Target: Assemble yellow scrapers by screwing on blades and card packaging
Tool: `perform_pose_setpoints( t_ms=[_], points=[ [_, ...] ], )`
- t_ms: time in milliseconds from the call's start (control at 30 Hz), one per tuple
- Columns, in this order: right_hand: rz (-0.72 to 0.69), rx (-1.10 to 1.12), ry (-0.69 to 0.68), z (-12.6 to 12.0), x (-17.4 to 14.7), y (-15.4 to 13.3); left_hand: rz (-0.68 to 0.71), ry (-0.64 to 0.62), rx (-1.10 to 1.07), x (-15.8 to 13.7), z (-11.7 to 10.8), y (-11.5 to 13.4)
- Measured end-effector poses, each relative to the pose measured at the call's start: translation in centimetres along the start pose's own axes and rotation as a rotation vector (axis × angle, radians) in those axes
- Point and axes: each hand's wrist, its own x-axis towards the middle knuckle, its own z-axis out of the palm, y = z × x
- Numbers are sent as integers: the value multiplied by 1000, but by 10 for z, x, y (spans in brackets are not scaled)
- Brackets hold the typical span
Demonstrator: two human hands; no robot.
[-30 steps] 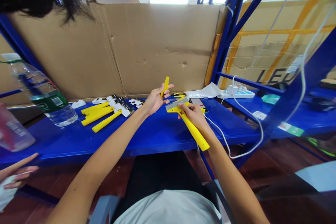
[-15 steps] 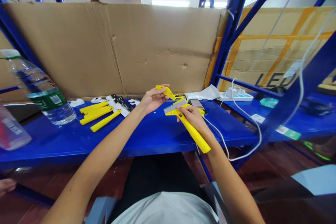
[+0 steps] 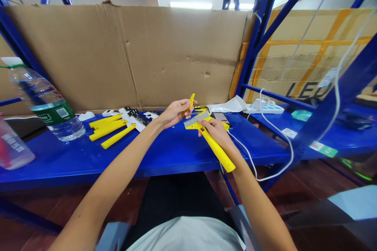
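My right hand grips a yellow scraper by the neck, its long handle pointing down toward me and its grey metal blade facing up and left. Between the fingertips of my left hand is a small yellow plastic piece, turned nearly edge-on and held apart from the scraper. To the left on the blue table lie several yellow handles, with black-and-white printed cards at their far ends.
A water bottle and a clear plastic cup stand at the left. Cardboard walls off the back. Behind my right hand lie a phone and a white plastic bag; a white cable runs rightward to a power strip.
My left hand has turned the small yellow piece from its broad side to nearly edge-on and upright. The scraper in my right hand is almost still. A hand at the lower left has left view.
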Motion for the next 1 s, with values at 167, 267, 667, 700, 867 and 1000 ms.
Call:
perform_pose_setpoints(
  t_ms=[167,267,667,700,867,1000],
  points=[
    [-13,-1,24,0,0,6,10,30,134,-1,1,-1],
    [-13,16,39,1,1,10,2,-21,169,-3,4,-4],
    [123,260,6,6,0,15,-2,70,221,3,7,-24],
    [130,283,-2,6,0,14,-2,76,218,3,6,-24],
    [164,333,-11,6,-3,7,8,137,181,5,3,-24],
    [151,300,-22,4,-3,8,-9,149,155,4,3,-23]
  ],
)
